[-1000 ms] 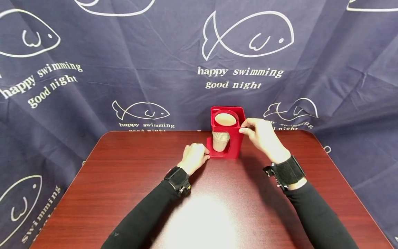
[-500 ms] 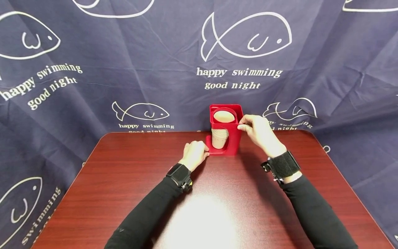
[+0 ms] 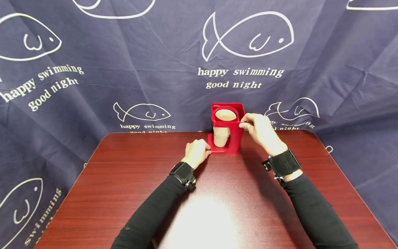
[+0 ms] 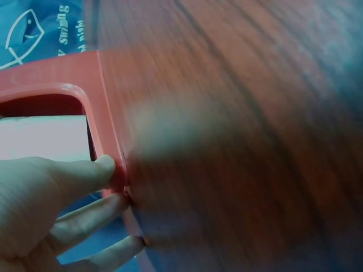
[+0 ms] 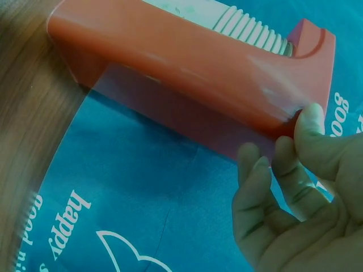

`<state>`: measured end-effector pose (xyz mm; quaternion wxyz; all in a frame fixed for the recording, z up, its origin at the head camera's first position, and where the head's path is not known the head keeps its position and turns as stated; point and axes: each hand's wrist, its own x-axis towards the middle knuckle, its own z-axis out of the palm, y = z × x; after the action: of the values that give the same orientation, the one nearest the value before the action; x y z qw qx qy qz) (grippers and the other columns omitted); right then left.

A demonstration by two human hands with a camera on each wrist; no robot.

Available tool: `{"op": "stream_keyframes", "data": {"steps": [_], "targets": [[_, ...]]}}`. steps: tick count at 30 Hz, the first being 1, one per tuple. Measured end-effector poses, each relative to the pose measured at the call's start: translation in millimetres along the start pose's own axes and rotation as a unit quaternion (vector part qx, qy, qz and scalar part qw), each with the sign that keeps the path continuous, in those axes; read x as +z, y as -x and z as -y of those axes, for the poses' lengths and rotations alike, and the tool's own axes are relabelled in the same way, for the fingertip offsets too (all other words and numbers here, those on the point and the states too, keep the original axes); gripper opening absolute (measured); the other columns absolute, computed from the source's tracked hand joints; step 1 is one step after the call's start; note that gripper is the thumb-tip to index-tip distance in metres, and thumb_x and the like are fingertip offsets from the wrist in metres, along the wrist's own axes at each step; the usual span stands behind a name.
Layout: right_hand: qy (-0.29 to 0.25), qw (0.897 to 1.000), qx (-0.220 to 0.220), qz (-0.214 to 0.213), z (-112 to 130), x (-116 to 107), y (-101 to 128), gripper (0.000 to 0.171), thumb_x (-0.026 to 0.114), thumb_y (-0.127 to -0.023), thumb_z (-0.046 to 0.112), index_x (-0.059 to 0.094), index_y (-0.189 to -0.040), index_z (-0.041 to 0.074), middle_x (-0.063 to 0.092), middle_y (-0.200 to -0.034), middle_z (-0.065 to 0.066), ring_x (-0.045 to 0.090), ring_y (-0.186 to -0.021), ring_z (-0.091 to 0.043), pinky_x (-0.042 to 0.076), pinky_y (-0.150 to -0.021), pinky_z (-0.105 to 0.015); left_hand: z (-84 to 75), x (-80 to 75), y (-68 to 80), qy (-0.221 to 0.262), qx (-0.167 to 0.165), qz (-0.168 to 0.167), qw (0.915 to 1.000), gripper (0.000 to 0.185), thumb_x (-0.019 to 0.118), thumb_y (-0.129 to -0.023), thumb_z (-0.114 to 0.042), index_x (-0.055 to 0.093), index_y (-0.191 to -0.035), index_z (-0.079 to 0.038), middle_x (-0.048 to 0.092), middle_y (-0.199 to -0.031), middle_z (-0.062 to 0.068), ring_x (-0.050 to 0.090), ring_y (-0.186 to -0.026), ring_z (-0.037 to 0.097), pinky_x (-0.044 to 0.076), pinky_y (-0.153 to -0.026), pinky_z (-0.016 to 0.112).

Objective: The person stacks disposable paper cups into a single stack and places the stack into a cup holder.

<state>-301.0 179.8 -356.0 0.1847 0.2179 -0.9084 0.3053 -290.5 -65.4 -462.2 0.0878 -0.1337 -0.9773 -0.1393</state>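
A red cup holder (image 3: 237,140) stands upright at the back of the table, with a stack of nested paper cups (image 3: 221,137) inside it. My left hand (image 3: 197,152) pinches the lower left front of the holder. In the left wrist view the thumb of that hand (image 4: 51,198) lies on the red frame (image 4: 99,107), with other fingertips along its edge. Higher up, my right hand (image 3: 263,133) pinches the top right edge. The right wrist view shows the thumb and a finger of this hand (image 5: 300,204) at the rim of the holder's side wall (image 5: 170,62).
A dark blue curtain (image 3: 174,62) printed with white fish and lettering hangs right behind the table's back edge. The reddish wooden tabletop (image 3: 124,173) spreads out in front, with a bright glare near its front middle.
The holder with its cups has shifted slightly back, toward the curtain. Both hands have moved along with it and keep their grip.
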Motion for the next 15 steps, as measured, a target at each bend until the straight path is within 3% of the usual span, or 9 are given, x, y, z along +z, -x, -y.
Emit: {"op": "stream_keyframes", "data": {"steps": [15], "targets": [[-0.009,1.0,0.006,-0.008,-2.7,1.8,-2.4,0.005,0.076,-0.088,0.001,0.071,-0.089,0.0,0.072,-0.082,-0.014,0.062,-0.076,-0.029,0.049,-0.074,-0.042,-3.4,0.4,-3.5,0.009,-0.023,0.009,0.9997,0.016,0.081,-0.089,-0.026,0.083,-0.105,-0.023,0.079,-0.106,-0.003,0.073,-0.103,0.025,0.05,-0.083,0.047]]}}
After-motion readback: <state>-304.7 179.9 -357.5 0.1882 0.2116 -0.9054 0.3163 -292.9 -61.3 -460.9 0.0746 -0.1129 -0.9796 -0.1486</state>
